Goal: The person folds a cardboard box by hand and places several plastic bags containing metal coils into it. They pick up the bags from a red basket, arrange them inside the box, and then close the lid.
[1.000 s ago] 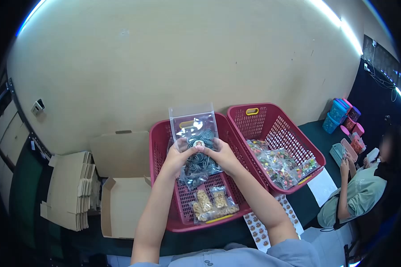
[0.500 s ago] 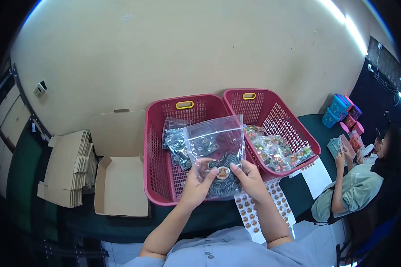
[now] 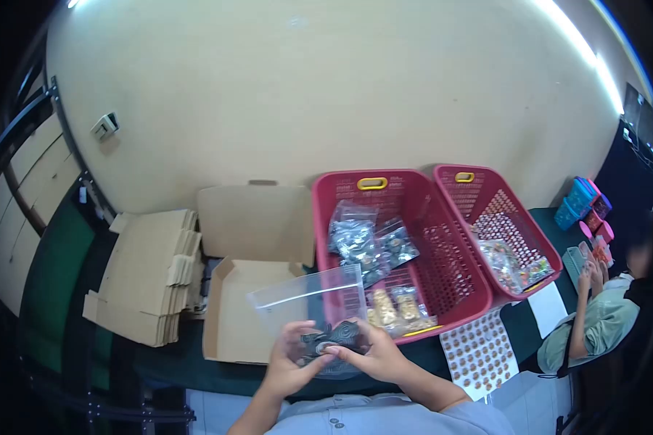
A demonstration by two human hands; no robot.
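A clear zip bag of dark spiral sweets is held low in front of my shirt, its see-through top leaning away over the box and basket edge. My left hand grips the bag's left side. On the other side, my right hand has its fingers around the bag and its thumb near a round sticker on the front. Just beyond is a red plastic basket with bags of dark sweets and small bags of tan pieces.
An open cardboard box lies left of the basket, beside a stack of flattened boxes. A second red basket holds bags of colourful sweets. Right of my hands is a sticker sheet. Another person works at far right.
Both hands have lowered the bag toward my body and tipped it flatter, bunching the sweets. My view has swung left, and the small tan bags in the basket now show.
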